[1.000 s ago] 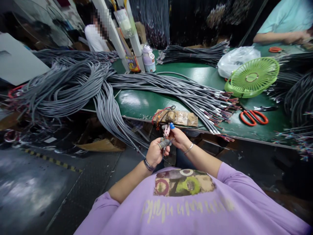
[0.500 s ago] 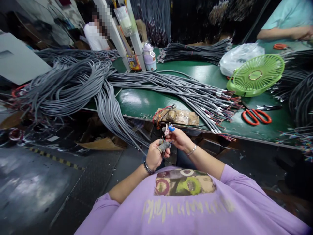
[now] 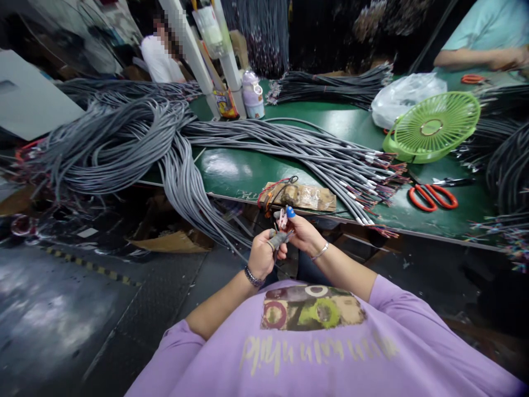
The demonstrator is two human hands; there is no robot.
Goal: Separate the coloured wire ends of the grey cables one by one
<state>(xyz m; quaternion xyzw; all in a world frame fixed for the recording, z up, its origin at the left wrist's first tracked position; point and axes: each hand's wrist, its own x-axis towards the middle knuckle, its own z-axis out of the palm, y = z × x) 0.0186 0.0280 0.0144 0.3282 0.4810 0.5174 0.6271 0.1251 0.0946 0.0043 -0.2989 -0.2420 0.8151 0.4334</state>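
Though small, elongated pinkish piece (image 3: pixel 282 218) (hard-looking)

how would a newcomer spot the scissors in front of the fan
Find the green table, then the round green fan toward its right. The scissors lie in front of that fan, closer to the table's near edge. Two orange-red handle loops set them apart from the gray cables to their left and the dark tool beside them.

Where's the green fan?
In the head view, the green fan stands toward the right of the green tabletop, between the white plastic bag behind it and the orange-handled scissors nearer the wearer.
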